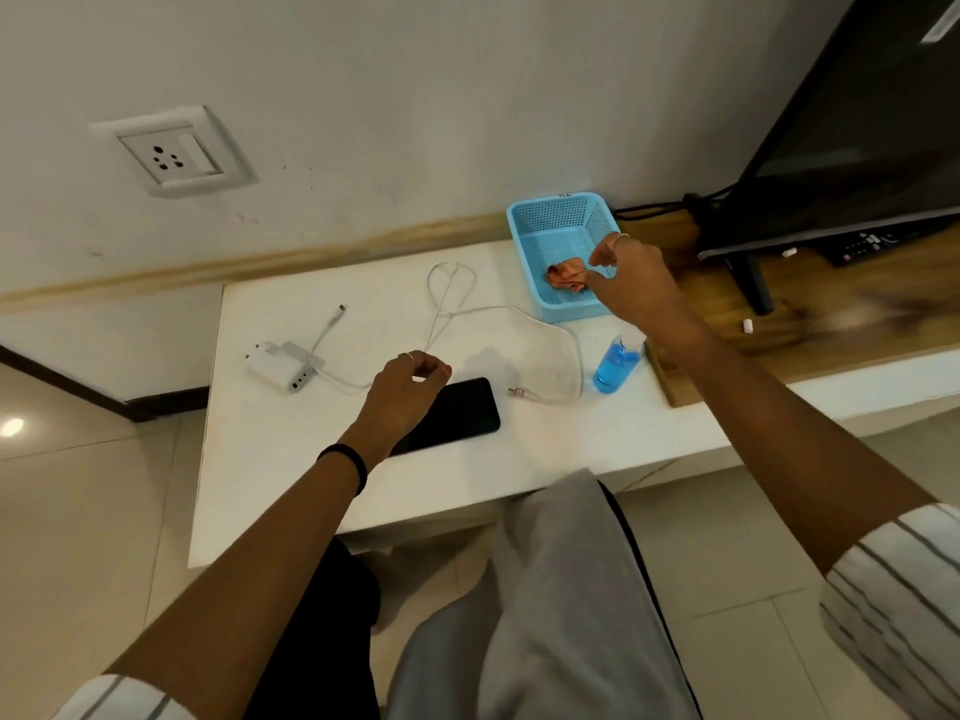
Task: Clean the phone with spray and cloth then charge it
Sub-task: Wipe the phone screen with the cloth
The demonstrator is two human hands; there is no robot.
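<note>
A white surface is set against a wall with a socket. The phone is partly covered by the loosely curled left hand. The cloth in the blue basket is touched by the right hand, fingers loosely bent.

Dim, even indoor light; soft shadows fall beside the phone; edges bow with wide-angle distortion; right of it, wood blurs.

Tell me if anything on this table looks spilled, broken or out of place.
Nothing looks spilled or broken. The white cable sprawls in loose loops, the charger lies unplugged on the table, and the orange cloth is crumpled in the blue basket.
</note>
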